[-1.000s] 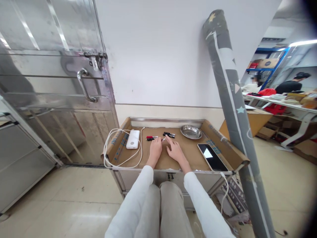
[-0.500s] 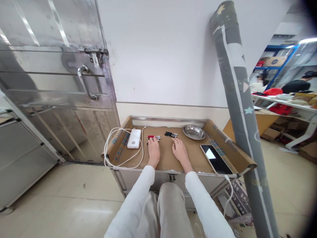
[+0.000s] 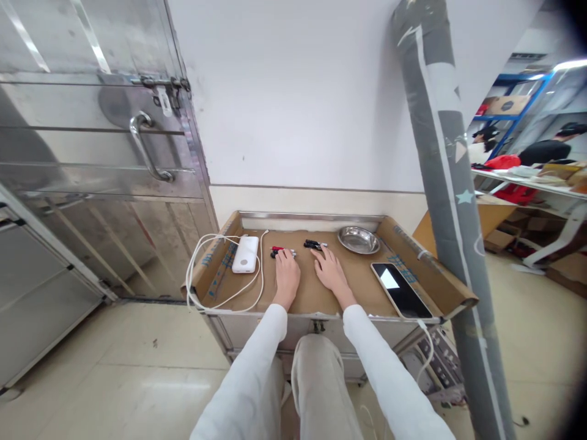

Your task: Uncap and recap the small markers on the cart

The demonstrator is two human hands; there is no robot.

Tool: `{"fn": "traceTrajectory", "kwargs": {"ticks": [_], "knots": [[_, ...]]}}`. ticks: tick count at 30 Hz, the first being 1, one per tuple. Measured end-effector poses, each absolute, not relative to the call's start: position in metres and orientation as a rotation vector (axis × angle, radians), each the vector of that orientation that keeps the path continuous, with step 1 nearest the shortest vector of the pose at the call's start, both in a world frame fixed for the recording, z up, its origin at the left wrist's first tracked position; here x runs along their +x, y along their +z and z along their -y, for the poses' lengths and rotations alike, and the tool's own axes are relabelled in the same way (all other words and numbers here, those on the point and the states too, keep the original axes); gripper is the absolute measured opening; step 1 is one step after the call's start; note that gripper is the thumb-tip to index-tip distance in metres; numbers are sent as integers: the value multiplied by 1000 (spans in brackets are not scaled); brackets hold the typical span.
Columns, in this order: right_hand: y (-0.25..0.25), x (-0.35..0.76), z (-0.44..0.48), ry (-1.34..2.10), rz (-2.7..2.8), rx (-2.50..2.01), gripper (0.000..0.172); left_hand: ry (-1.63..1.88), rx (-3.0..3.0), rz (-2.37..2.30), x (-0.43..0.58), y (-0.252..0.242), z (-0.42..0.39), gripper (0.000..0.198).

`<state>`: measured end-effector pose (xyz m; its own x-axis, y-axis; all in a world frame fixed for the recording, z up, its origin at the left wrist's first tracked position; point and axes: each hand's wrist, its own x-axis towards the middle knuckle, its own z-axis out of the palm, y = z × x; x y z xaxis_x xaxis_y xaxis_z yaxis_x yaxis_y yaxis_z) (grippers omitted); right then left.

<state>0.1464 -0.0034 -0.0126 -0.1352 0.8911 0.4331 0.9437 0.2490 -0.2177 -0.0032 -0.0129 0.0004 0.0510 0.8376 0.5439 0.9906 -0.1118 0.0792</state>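
My left hand [image 3: 287, 276] lies palm down on the cardboard, its fingertips at a small bunch of slim red, black and silver pieces [image 3: 276, 251]. Those fingers are stretched forward, resting on or beside the pieces and partly hiding them. To the right, my right hand [image 3: 331, 274] is flat and open with spread fingers. Its fingertips reach a second bunch, of slim black and silver pieces [image 3: 313, 244]; whether they touch is unclear. Both bunches are too small to name exactly. A shallow round metal dish [image 3: 359, 241] stands beyond my right hand.
A white power bank [image 3: 246, 254] with a looped white cable [image 3: 220, 305] is at left. A phone [image 3: 400, 291] lies at right. Raised cardboard sides [image 3: 424, 263] edge the cart top. A tall grey roll [image 3: 452, 183] leans on the wall; people work at far right.
My left fingers have shifted slightly right, uncovering more black pieces at their left. My right hand has moved a little left with its fingers more spread. The camera view has shifted slightly.
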Motion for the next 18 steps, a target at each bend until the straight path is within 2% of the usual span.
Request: {"fn": "traceTrajectory", "kwargs": {"ticks": [10, 14, 18], "knots": [[-15, 150, -2, -232, 1957, -1648, 38, -730, -2296, 1574, 11, -7, -7, 30], [-16, 151, -5, -263, 1890, -1724, 39, -792, -2345, 1589, 25, -9, -25, 31], [-16, 152, -5, -237, 1909, -1748, 32, -757, -2336, 1632, 34, -10, -39, 24]]}}
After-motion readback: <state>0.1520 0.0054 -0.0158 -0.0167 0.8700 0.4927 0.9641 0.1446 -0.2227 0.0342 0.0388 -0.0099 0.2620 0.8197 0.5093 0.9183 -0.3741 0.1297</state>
